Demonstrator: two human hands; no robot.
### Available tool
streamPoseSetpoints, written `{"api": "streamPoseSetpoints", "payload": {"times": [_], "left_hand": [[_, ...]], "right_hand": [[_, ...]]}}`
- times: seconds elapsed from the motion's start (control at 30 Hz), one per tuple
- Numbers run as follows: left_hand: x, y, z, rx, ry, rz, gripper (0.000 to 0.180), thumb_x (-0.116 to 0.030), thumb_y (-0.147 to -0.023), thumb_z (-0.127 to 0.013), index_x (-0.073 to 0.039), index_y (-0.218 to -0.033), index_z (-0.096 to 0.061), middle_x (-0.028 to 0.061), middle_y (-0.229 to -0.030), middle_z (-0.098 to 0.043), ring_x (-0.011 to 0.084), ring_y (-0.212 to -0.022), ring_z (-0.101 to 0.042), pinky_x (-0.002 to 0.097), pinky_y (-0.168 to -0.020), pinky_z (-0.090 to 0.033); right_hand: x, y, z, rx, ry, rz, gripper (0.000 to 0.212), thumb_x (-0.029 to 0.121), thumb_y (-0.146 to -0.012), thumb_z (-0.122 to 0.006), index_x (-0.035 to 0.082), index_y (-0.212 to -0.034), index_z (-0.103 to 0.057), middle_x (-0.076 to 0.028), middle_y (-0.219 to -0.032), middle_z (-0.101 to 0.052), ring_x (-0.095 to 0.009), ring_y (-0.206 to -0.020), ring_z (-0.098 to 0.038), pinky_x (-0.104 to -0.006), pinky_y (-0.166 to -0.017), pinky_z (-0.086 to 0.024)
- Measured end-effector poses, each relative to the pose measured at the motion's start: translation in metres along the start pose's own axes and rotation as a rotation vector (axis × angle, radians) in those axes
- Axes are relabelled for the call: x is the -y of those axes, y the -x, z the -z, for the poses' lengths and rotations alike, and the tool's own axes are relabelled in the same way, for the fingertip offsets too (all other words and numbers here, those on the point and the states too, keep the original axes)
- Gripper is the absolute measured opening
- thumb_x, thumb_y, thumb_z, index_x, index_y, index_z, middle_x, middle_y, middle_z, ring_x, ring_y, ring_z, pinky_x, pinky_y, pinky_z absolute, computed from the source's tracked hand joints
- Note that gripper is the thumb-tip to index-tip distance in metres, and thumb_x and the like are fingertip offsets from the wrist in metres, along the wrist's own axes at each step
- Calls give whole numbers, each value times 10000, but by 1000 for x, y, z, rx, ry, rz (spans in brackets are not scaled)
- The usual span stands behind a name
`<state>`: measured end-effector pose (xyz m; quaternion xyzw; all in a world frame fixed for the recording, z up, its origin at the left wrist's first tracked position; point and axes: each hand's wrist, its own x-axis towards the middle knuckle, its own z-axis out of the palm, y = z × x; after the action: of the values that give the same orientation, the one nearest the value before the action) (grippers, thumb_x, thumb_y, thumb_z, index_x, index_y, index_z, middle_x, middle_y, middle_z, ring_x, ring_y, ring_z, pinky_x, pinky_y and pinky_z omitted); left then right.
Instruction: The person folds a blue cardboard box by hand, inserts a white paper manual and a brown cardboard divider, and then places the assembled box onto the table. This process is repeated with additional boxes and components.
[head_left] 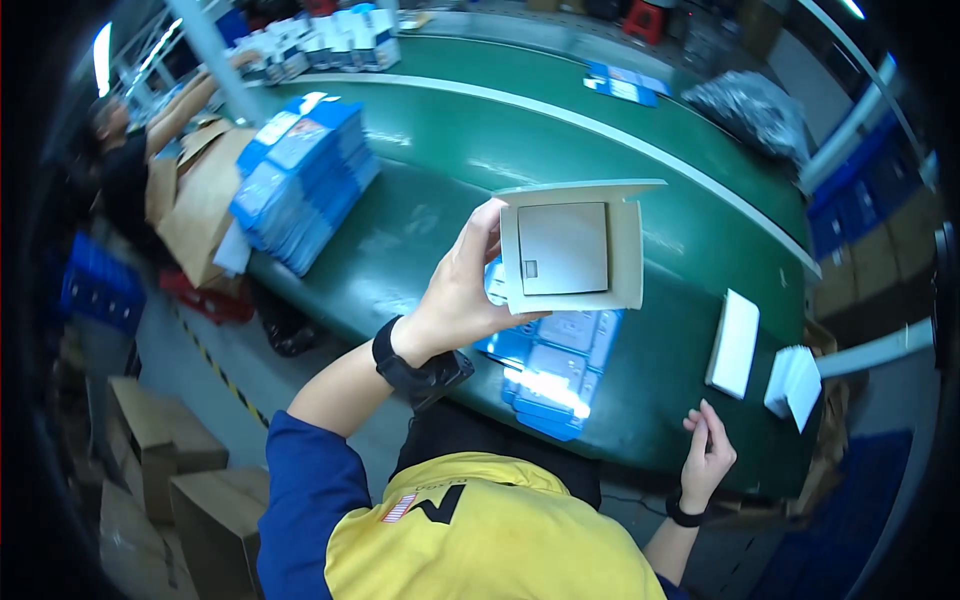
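My left hand (462,275) is closed round the left side of an open carton (627,255), held up above the table. The carton's pale flaps stand outward, and a grey-brown cardboard insert (565,245) with a small square cut-out shows inside it. Over the front edge of the table, my right hand (708,458) has loosely curled fingers, slightly apart, with nothing visible in them. Flat blue printed packages (555,375) lie on the table below the carton, partly hidden by it. To the right of them lies a slim white box (733,343), beside a folded white piece (793,385).
A tall stack of blue packages (305,185) stands at the left of the green table (440,200). Behind it a co-worker (130,165) reaches toward white-and-blue boxes (345,45). A grey plastic bag (750,110) lies far right; cardboard boxes (215,510) stand on the floor, lower left.
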<state>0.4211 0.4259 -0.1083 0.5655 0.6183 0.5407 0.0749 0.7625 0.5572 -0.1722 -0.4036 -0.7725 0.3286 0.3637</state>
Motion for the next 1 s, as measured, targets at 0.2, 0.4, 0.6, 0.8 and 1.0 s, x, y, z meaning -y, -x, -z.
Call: {"api": "streamPoseSetpoints", "payload": {"times": [0.2, 0.4, 0.6, 0.8, 1.0], "left_hand": [[88, -38, 81, -326, -39, 337, 1013, -195, -530, -852, 20, -1343, -288, 181, -1252, -445, 284, -1165, -464, 354, -953, -433], [220, -140, 91, -358, -344, 584, 1064, -188, -442, -856, 47, -1320, -304, 250, -1245, -429, 369, -1208, -410, 378, -1005, -393], [287, -171, 160, -101, 29, 565, 954, 95, -459, -687, 0, -1336, -324, 137, -1079, -567, 275, -1003, -557, 361, -793, -499], [355, -196, 177, -39, -479, 615, 743, 29, -677, -578, -88, -1380, -368, 205, -1064, -635, 341, -983, -608, 385, -777, -499], [286, -157, 113, -685, -759, 246, 858, 59, -658, -578, -47, -1416, -189, 302, -1403, -229, 444, -1304, -255, 424, -1075, -276]], "right_hand": [[-25, 29, -21, -7, 32, -124, 226, 31, -911, -492, -50, -1074, -625, -163, -873, -673, -191, -736, -658, -288, -700, -526], [-9, 45, -46, -332, 410, 112, 139, 33, -851, -567, -8, -924, -678, -144, -893, -666, -298, -807, -628, -363, -759, -500], [-17, 39, -54, -319, 509, 185, 185, 55, -868, -509, -11, -909, -677, -159, -895, -655, -313, -802, -619, -376, -770, -497], [-15, 39, -61, -351, 582, 200, 234, 81, -889, -468, -4, -916, -684, -165, -873, -630, -322, -789, -598, -394, -761, -487], [-17, 33, -62, -330, 643, 218, 248, 77, -893, -457, 8, -911, -694, -156, -872, -621, -315, -786, -590, -394, -757, -480]]}}
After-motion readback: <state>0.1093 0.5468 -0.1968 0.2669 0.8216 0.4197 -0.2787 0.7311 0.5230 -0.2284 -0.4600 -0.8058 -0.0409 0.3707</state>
